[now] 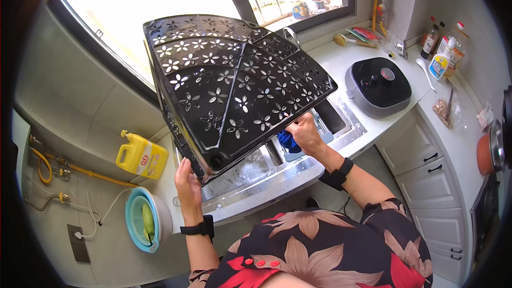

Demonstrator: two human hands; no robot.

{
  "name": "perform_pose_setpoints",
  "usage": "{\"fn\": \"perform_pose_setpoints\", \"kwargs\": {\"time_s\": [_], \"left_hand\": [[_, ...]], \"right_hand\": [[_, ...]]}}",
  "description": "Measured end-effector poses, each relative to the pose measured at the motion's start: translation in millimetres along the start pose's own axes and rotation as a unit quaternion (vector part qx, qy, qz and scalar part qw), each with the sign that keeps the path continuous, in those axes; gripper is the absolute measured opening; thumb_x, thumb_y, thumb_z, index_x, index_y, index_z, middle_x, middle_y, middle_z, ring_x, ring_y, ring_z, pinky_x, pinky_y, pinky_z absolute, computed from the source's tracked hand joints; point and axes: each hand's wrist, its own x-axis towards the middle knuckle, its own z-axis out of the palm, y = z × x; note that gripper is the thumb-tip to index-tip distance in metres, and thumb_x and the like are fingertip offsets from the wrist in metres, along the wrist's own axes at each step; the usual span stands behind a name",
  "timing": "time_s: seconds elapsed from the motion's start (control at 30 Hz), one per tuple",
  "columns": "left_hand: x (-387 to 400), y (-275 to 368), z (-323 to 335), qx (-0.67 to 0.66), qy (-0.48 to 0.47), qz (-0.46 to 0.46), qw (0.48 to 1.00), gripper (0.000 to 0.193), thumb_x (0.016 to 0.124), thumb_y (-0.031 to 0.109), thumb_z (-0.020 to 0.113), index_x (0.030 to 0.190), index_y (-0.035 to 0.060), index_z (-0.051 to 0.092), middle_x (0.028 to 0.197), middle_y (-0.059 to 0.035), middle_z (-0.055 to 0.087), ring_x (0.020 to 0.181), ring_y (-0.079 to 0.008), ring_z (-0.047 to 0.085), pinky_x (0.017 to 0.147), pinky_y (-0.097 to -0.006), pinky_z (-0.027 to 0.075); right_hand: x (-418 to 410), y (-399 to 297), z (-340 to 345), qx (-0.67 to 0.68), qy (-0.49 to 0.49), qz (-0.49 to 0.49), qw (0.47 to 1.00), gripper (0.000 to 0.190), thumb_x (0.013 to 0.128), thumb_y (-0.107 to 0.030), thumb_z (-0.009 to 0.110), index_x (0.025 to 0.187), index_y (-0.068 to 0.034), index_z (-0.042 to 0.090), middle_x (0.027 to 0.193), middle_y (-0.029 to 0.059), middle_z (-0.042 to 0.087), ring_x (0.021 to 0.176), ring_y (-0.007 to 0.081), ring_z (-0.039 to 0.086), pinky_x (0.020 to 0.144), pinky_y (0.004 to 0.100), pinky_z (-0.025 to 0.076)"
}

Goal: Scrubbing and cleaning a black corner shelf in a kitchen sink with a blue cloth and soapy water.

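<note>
A black quarter-round corner rack (pixel 208 78) with flower-shaped cutouts is held up tilted over the stainless steel sink (pixel 244 172). Its surface looks wet, and a second tier shows along the left side. My left hand (pixel 189 184) grips the rack near its lower corner; some of the fingers are hidden behind it. At the rack's front edge, my right hand (pixel 306 134) holds a bunched dark blue cloth (pixel 289 141). Part of that cloth is hidden under the rack.
On the right stands a grey and black pressure cooker (pixel 379 86), with a spray bottle (pixel 441 60) and sauce bottles beyond. At left are a yellow detergent jug (pixel 142 155) and a blue-rimmed basin (pixel 132 224) holding a green vegetable. The window (pixel 132 24) is close behind the rack.
</note>
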Motion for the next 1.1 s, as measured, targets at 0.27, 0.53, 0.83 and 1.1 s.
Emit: {"fn": "perform_pose_setpoints", "kwargs": {"time_s": [0.27,0.53,0.83,1.1], "left_hand": [[7,6,-16,-0.011,-0.069,-0.027,0.997,0.019,0.09,0.009,0.057,0.107,0.0011,0.053,0.098,-0.0068,0.064,0.087,-0.0137,0.065,0.08,-0.0256,0.053],[-29,-10,20,0.002,0.111,0.003,0.994,0.022,0.088,0.013,0.062,0.105,0.0017,0.056,0.093,-0.0065,0.065,0.08,-0.0147,0.064,0.074,-0.0264,0.054],[-53,-48,41,0.098,0.241,0.011,0.965,0.022,0.086,0.014,0.063,0.104,0.0017,0.057,0.092,-0.0068,0.065,0.079,-0.0148,0.064,0.073,-0.0264,0.054],[-77,-65,43,0.162,0.291,0.001,0.943,0.023,0.085,0.014,0.064,0.104,0.0016,0.057,0.092,-0.007,0.065,0.079,-0.0148,0.064,0.073,-0.0264,0.053]], "right_hand": [[-24,0,13,0.045,0.051,0.0,0.998,0.014,0.082,0.002,0.059,0.094,0.004,0.066,0.092,0.0039,0.067,0.082,0.0086,0.058,0.074,0.0235,0.046],[-1,67,-38,-0.27,-0.072,-0.317,0.906,0.035,0.085,-0.013,0.06,0.118,-0.002,0.058,0.118,0.0149,0.059,0.108,0.0319,0.054,0.096,0.0417,0.039],[9,92,-64,0.024,-0.192,-0.063,0.979,0.032,0.089,-0.013,0.054,0.12,-0.006,0.058,0.127,0.0106,0.054,0.115,0.0278,0.05,0.102,0.0431,0.034],[21,95,-70,0.011,-0.199,-0.043,0.979,0.029,0.086,-0.008,0.053,0.114,-0.005,0.062,0.122,0.0118,0.057,0.109,0.0309,0.052,0.098,0.0436,0.035]]}}
